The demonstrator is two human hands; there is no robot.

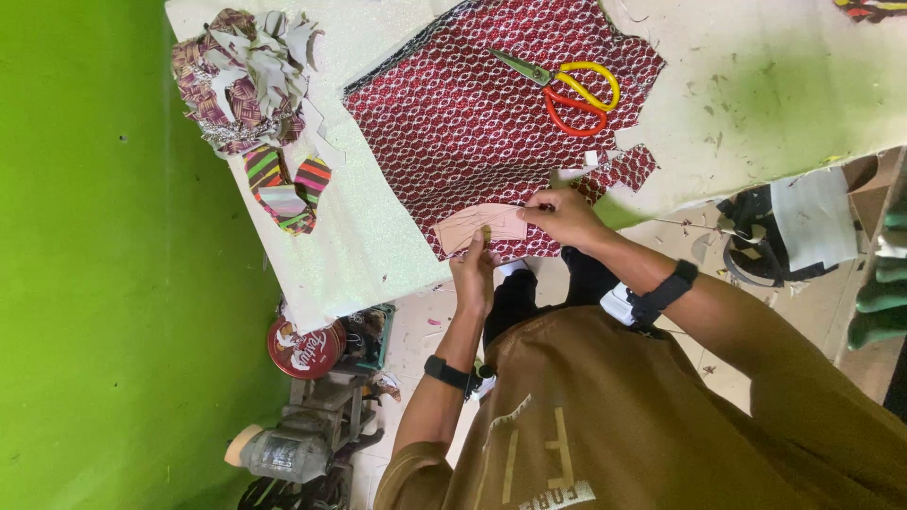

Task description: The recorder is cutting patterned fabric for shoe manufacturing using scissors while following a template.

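1. Here, a red patterned fabric (472,123) is spread on a pale worktable (756,85), with yellow-and-red scissors (567,85) lying on top of it, well apart from both hands
2. A heap of fabric scraps (248,76) and striped cut pieces (288,189) are seen near the table's far corner
3. A pinkish paper pattern (482,227) is laid at the fabric's near edge
4. The pattern is pinched at one end by the right hand (565,217), fingers curled together
5. The left hand (472,274) is raised to the pattern's edge, fingertips pressed on it
6. A round red tin (304,349) is seen below the table; its contents cannot be told
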